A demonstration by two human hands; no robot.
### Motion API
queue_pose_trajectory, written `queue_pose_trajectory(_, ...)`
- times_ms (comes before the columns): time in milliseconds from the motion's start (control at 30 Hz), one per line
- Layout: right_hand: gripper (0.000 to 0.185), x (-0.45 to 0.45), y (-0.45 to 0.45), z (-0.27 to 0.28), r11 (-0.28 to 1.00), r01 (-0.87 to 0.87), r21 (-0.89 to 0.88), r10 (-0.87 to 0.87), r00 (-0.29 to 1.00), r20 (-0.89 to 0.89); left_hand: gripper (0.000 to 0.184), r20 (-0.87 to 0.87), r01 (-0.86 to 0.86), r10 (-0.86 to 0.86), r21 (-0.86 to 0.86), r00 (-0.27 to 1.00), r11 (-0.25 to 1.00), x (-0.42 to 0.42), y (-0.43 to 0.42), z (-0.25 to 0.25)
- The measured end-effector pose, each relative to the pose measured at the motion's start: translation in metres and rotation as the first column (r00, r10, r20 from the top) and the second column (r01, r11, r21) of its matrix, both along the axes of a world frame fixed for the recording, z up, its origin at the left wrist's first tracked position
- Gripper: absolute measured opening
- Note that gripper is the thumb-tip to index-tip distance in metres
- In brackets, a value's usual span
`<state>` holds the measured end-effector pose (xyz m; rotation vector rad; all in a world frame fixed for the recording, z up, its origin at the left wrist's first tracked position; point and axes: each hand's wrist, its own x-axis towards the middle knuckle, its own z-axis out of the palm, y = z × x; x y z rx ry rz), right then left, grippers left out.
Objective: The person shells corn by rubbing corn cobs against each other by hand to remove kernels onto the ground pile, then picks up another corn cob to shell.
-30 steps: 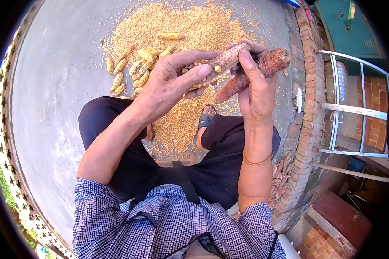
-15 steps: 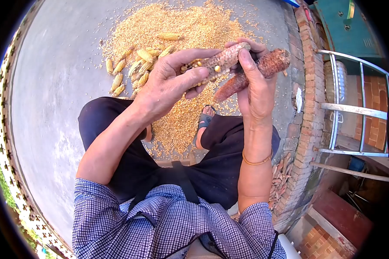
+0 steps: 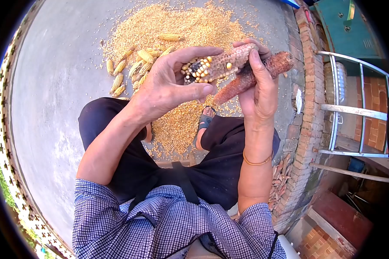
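A partly shelled corn cob [image 3: 224, 64] lies slanted between my hands, with yellow and dark kernels left at its left end and one loose-looking kernel mid-cob. My left hand [image 3: 170, 80] is wrapped round the kernel-covered end, thumb below and fingers above. My right hand [image 3: 260, 82] grips the bare right end and also holds a reddish bare cob [image 3: 250, 79] beneath it, against the palm. Beyond them a wide heap of loose kernels [image 3: 181, 23] covers the ground, with several unshelled corn ears [image 3: 117, 82] at its left.
More kernels [image 3: 175, 129] lie between my sandalled feet. A low brick wall [image 3: 309, 108] runs along the right, with a metal rack [image 3: 354, 108] beyond it. Bare cobs [image 3: 281, 181] are piled by the wall near my right elbow.
My left thumb has moved down off the cob and the left hand has opened wider, uncovering the kernels. The right hand and both cobs have shifted slightly right.
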<state>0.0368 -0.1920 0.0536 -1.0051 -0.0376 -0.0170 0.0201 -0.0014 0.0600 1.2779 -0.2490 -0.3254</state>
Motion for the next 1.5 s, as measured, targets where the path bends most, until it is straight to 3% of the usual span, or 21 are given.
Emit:
queue_pose_trajectory(67, 0.023, 0.0002, -0.0008, -0.0001, 1.000, 0.002, 0.001, -0.002, 1.000, -0.007, 0.064, 0.025, 0.009, -0.010, 0.045, 1.000, 0.999, 0.0002, 0.0029, -0.0023)
queue_pose_trajectory(167, 0.024, 0.0003, -0.0014, -0.0007, 1.000, 0.005, 0.003, -0.005, 1.000, -0.009, 0.056, -0.060, 0.041, -0.048, -0.121, 0.997, 0.992, -0.0004, 0.0012, -0.0038)
queue_pose_trajectory(367, 0.024, -0.0005, 0.0008, -0.0016, 1.000, -0.001, 0.020, 0.001, 1.000, 0.003, 0.047, -0.001, 0.053, -0.053, -0.093, 0.999, 0.994, -0.0019, 0.0009, -0.0064)
queue_pose_trajectory(767, 0.025, -0.0024, 0.0021, 0.0003, 1.000, 0.001, 0.022, -0.002, 0.999, 0.044, 0.053, 0.008, -0.044, 0.044, -0.012, 0.999, 0.999, -0.0015, -0.0022, -0.0029)
queue_pose_trajectory(867, 0.025, -0.0025, 0.0013, 0.0017, 0.999, -0.014, 0.042, 0.012, 0.999, 0.049, 0.057, 0.007, -0.120, 0.121, -0.106, 0.993, 0.987, -0.0006, -0.0047, -0.0027)
queue_pose_trajectory(1100, 0.027, -0.0040, 0.0045, 0.0035, 0.997, -0.048, 0.054, 0.047, 0.998, 0.033, 0.052, -0.071, -0.105, 0.088, -0.293, 0.994, 0.950, 0.0022, 0.0001, -0.0008)
queue_pose_trajectory(1500, 0.028, -0.0058, 0.0025, 0.0059, 0.963, 0.092, -0.255, -0.062, 0.990, 0.123, 0.053, -0.015, -0.098, 0.099, -0.304, 0.995, 0.948, 0.0039, 0.0028, -0.0065)
